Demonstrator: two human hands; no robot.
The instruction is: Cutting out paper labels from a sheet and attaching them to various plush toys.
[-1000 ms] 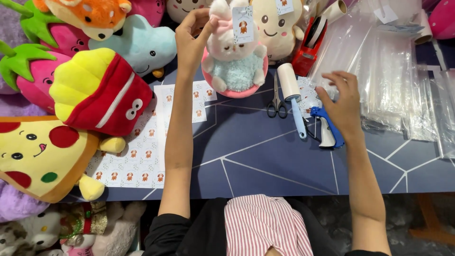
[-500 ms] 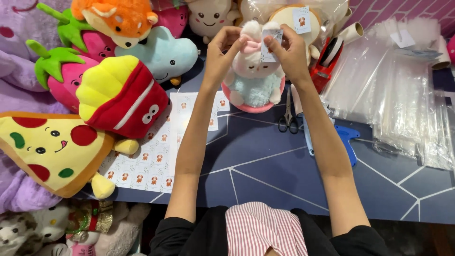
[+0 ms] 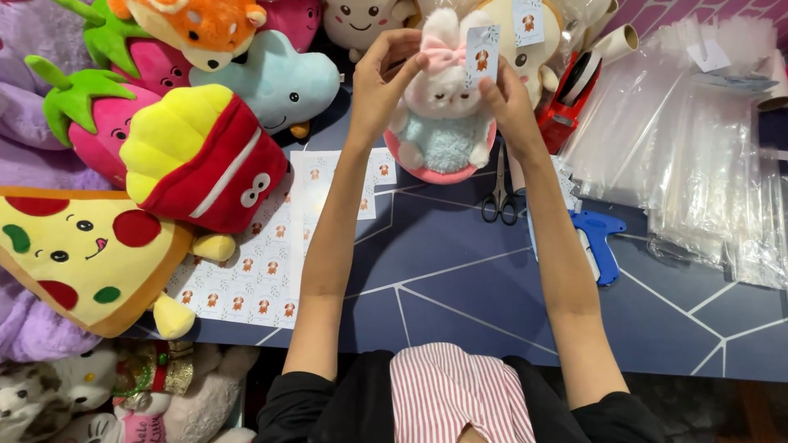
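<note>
While both hands work at the far edge of the table, I see the left hand (image 3: 379, 78) gripping the bunny plush (image 3: 443, 111) by one ear, fingers pinched shut on it. The right hand (image 3: 507, 102) closes on the plush's other side, thumb and fingers pressed around a small paper tag (image 3: 482, 51) at its head. The plush, white with a pink bow and pale blue body, sits upright on a pink base over the dark blue table (image 3: 460, 295), whose surface is crossed by thin white lines.

A sheet of small tags (image 3: 263, 275) lies flat at my left, partly under the french-fries plush (image 3: 197, 156). A pizza-slice plush (image 3: 70, 254) overhangs the table's left edge, beside a strawberry plush (image 3: 98, 111) and a light blue plush (image 3: 279, 82). Scissors (image 3: 499, 193) lie just right of the bunny, and a blue tagging gun (image 3: 597, 242) rests near the right forearm. Stacked clear plastic bags (image 3: 698, 156) cover the right side, with a red tape dispenser (image 3: 566, 102) behind.
</note>
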